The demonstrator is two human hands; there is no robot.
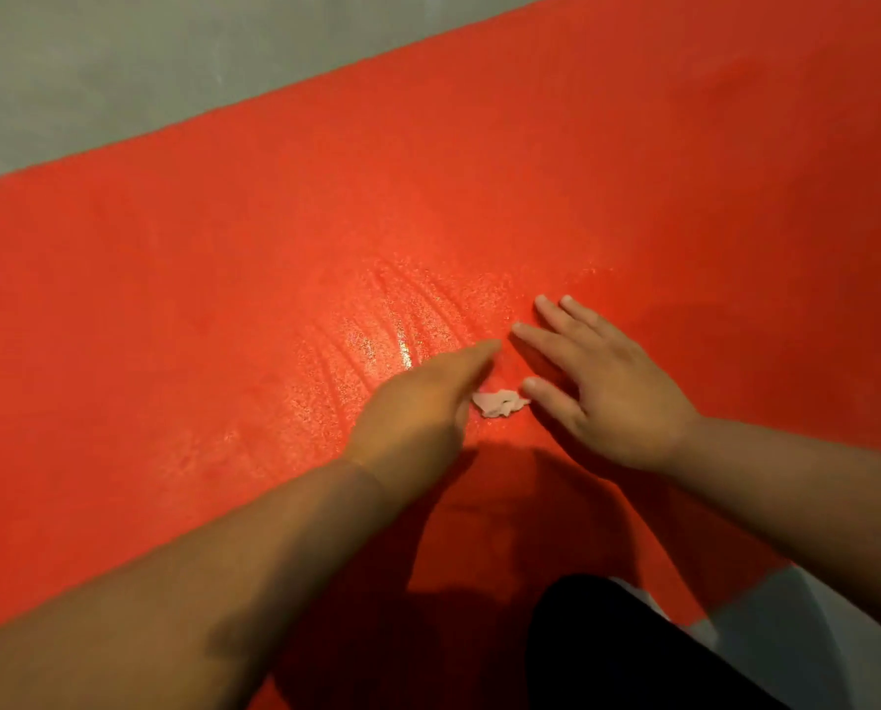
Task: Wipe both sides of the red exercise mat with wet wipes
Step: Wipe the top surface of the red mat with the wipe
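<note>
1. The red exercise mat (182, 279) lies flat on a grey floor (95, 69) and fills most of the frame as a diagonal band.
2. The wet wipe (499, 403), a small crumpled white scrap, lies on the mat just below centre, in the gap between the two hands.
3. The left hand (423, 402) reaches in from the lower left with its fingers extended toward the upper right. The wipe sits at its inner edge; the blur hides whether the hand touches it.
4. The right hand (602, 392) rests palm-down on the mat with its fingers straight and slightly spread. Its thumb tip is just beside the wipe's right end.
5. Glistening wet streaks (392, 330) fan out above the left hand.
6. The mat's far edge runs from mid-left to the upper right, and its near edge shows at lower right. Bare mat extends left of the hands and to their upper right.
7. Black clothing (607, 653) overlaps the mat at the bottom edge.
</note>
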